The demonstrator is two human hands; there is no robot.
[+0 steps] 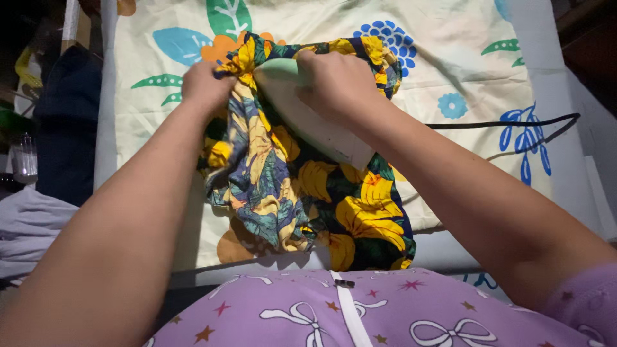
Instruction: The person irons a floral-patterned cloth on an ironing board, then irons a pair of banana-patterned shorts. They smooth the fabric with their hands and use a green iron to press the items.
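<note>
A dark garment with yellow flowers and green leaves (302, 193) lies rumpled on a cream cloth printed with leaves and flowers (443, 58). My right hand (337, 80) grips the handle of a pale green and white clothes iron (308, 122), which rests on the garment with its tip pointing away from me. My left hand (205, 87) pinches the garment's far left edge, next to the iron's tip. A black cord (508, 122) runs from the iron off to the right across the cloth.
Dark blue fabric (67, 122) hangs at the left, with a pale grey cloth (29, 225) below it and a clear glass container (24, 157) beside it. The white board edge (565, 109) shows at the right. My purple patterned shirt (360, 311) fills the bottom.
</note>
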